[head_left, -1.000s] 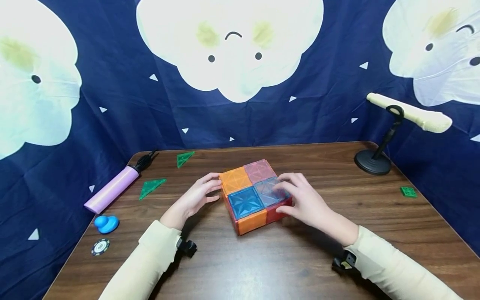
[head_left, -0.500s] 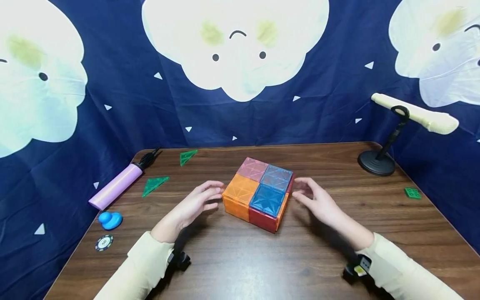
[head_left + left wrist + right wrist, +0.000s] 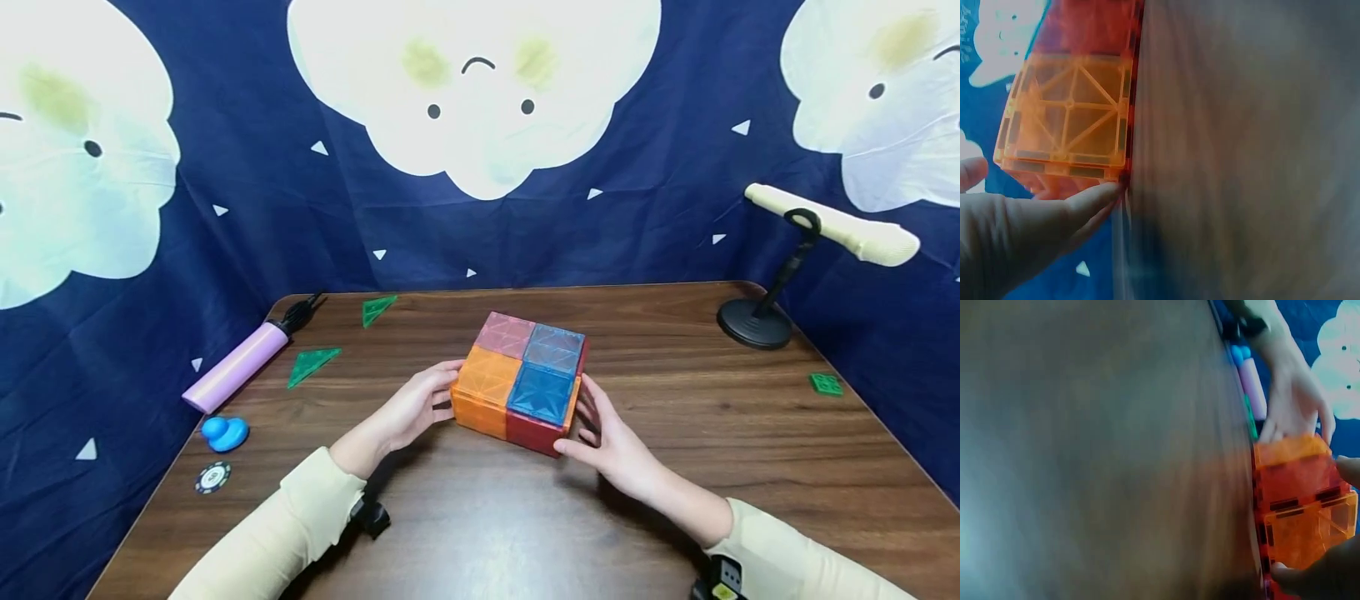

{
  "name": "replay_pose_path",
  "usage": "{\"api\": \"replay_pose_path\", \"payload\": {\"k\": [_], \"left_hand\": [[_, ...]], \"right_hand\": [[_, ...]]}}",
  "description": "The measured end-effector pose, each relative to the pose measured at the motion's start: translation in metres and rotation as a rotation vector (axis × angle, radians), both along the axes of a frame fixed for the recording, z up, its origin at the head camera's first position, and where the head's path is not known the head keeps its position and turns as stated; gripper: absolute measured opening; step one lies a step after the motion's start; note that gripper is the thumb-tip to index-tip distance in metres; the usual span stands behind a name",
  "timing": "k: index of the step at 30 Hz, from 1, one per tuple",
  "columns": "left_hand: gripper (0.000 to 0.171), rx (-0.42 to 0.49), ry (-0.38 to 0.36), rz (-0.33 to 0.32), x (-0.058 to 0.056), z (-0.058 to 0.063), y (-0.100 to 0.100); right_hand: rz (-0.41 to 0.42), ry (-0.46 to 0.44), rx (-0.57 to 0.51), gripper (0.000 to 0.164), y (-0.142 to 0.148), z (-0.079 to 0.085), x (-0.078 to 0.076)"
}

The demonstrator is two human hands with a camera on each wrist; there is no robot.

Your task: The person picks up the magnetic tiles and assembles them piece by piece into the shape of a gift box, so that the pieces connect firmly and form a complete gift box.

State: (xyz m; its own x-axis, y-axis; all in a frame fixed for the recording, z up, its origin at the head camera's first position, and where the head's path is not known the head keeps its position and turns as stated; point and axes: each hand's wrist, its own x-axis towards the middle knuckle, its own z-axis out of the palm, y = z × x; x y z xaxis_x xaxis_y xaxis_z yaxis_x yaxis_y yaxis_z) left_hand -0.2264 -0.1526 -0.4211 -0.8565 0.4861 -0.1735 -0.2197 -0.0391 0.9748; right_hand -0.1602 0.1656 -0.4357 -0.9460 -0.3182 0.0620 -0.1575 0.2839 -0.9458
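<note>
A flat box of see-through magnetic tiles (image 3: 489, 377) stands mid-table, its top made of pink, orange and two blue squares. Orange and red tiles form its front side. My left hand (image 3: 405, 410) touches the left side with extended fingers; in the left wrist view its thumb (image 3: 1100, 195) meets the low corner of an orange tile (image 3: 1075, 109). On the other side my right hand (image 3: 617, 450) holds the front right corner, thumb at the front, fingers along the right side. The right wrist view shows its thumb (image 3: 1291, 578) by the orange side tile (image 3: 1300, 534).
Two green triangular tiles (image 3: 311, 365) lie at the back left. Along the left edge are a purple hand pump (image 3: 236, 367), a blue duck (image 3: 225, 433) and a poker chip (image 3: 213, 477). A black stand (image 3: 757, 321) and a small green brick (image 3: 827, 384) are at the right.
The tile box has been turned, so an orange and red side now faces front. My right hand came off its top, was apart from the box, and now holds its front right corner.
</note>
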Motion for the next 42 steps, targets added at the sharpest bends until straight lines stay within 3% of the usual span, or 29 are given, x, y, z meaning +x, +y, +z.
{"api": "replay_pose_path", "payload": {"k": [7, 11, 14, 17, 19, 21, 24, 27, 30, 33, 36, 42], "left_hand": [[0.055, -0.001, -0.012, 0.028, 0.023, -0.001, 0.014], [0.052, -0.035, 0.016, 0.047, 0.022, 0.002, 0.006], [0.047, -0.130, 0.119, 0.095, 0.010, 0.008, -0.012], [0.042, -0.406, 0.344, 0.161, -0.010, 0.017, -0.043], [0.041, -0.677, 0.492, 0.204, -0.025, 0.022, -0.069], [0.044, -0.952, 0.589, 0.230, -0.038, 0.026, -0.095], [0.053, -1.233, 0.612, 0.207, -0.052, 0.028, -0.128], [0.056, -1.375, 0.572, 0.149, -0.058, 0.025, -0.149], [0.053, -1.439, 0.566, 0.105, -0.056, 0.017, -0.157], [0.053, -1.436, 0.612, 0.090, -0.049, 0.011, -0.151], [0.055, -1.401, 0.688, 0.074, -0.040, 0.009, -0.138], [0.057, -1.367, 0.761, -0.038, -0.018, 0.007, -0.102]], "right_hand": [[-0.002, 0.012, 0.037, 0.096, 0.022, 0.001, -0.021], [0.030, 0.022, 0.043, 0.094, 0.030, 0.002, -0.031], [0.042, 0.025, 0.057, 0.092, 0.032, 0.002, -0.034], [0.044, 0.026, 0.066, 0.092, 0.033, 0.001, -0.036], [0.041, 0.022, 0.066, 0.092, 0.032, 0.002, -0.035], [0.043, 0.013, 0.066, 0.093, 0.032, 0.003, -0.035], [0.043, -0.009, 0.059, 0.094, 0.032, 0.005, -0.034], [0.040, -0.027, 0.050, 0.095, 0.032, 0.007, -0.035], [0.040, -0.037, 0.043, 0.095, 0.032, 0.008, -0.035], [0.039, -0.036, 0.050, 0.094, 0.033, 0.008, -0.035], [0.039, -0.030, 0.053, 0.094, 0.034, 0.008, -0.036], [0.045, -0.048, 0.050, 0.095, 0.034, 0.008, -0.037]]}}
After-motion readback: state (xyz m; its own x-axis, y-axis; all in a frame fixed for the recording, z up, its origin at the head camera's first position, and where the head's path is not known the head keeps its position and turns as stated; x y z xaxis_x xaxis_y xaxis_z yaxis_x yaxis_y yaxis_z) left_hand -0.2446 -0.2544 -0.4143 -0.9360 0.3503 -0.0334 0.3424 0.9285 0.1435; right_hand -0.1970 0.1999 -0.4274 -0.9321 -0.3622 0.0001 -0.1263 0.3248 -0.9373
